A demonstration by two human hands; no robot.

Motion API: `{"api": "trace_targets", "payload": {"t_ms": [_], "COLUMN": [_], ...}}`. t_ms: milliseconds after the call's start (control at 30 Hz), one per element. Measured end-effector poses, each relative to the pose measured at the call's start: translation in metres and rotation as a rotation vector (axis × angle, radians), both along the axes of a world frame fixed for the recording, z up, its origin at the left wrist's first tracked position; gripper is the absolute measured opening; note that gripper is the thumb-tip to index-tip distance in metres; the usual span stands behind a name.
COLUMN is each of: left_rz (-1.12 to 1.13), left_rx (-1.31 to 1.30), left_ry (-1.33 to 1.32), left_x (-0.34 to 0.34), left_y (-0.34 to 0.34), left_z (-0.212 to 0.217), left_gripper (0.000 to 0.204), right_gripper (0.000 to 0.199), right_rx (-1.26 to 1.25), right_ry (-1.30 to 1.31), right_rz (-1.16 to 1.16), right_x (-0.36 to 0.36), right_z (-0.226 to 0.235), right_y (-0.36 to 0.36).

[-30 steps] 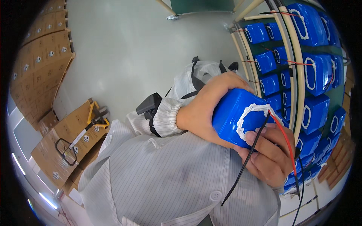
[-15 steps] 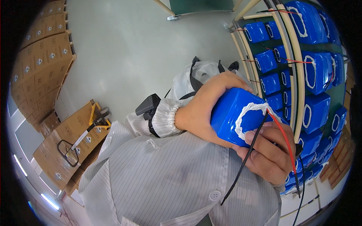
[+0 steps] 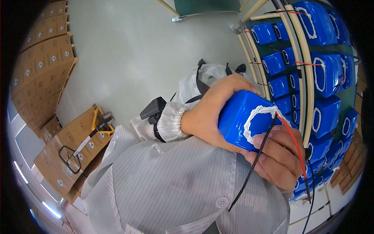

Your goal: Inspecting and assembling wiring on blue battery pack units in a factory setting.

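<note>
A blue shrink-wrapped battery pack (image 3: 238, 117) is held up in front of my chest, its end face turned up toward the view. My left hand (image 3: 210, 111) is wrapped around its left side, thumb and fingers spread over the body. An uneven ring of white sealant (image 3: 249, 124) runs around the end face. From the ring's upper right come a red wire (image 3: 295, 141) and a black wire (image 3: 258, 158), both hanging down across my right hand (image 3: 278, 158). That hand's fingers are bent together against the pack's lower right, with a fingertip at the sealant.
To the right stands a rack with pale tubes (image 3: 307, 78), carrying several similar blue packs (image 3: 326, 113) with white rings. Stacked cartons (image 3: 46, 62) stand on the left. A yellow pallet truck (image 3: 102, 121) is beside more cartons. A green-topped cart (image 3: 206, 6) is at the far edge.
Almost nothing has moved. Both hands keep their hold on the battery pack, and the wires have shifted only slightly.
</note>
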State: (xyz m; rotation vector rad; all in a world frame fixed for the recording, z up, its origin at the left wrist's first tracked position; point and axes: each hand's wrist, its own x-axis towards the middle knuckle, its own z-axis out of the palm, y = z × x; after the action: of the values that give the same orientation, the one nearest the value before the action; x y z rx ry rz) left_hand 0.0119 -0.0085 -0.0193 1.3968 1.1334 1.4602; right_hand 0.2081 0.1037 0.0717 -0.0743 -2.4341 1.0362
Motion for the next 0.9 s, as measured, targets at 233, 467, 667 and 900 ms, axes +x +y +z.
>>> {"api": "trace_targets", "payload": {"t_ms": [233,467,667,900], "left_rz": [-0.01,-0.008,-0.001,-0.004], "left_rx": [0.002,0.007,0.008,0.014], "left_ry": [0.002,-0.002,-0.004,0.011], "left_x": [-0.0007,-0.0003,0.0006,-0.0011], "left_y": [0.0013,0.0016,0.0014,0.0016], "left_z": [-0.0004,-0.0006,-0.0018,-0.0026], "left_gripper": [0.109,0.109,0.109,0.109], "right_gripper": [0.052,0.053,0.057,0.057], "right_rx": [-0.012,-0.038,-0.046,-0.056], "right_ry": [-0.02,-0.043,-0.053,-0.044], "right_rz": [-0.014,-0.015,-0.002,-0.027], "right_x": [0.0001,-0.0015,-0.0029,-0.0034], "right_z": [0.0023,0.0038,0.0062,0.0034], "right_y": [-0.002,-0.0011,0.0008,-0.0012]}}
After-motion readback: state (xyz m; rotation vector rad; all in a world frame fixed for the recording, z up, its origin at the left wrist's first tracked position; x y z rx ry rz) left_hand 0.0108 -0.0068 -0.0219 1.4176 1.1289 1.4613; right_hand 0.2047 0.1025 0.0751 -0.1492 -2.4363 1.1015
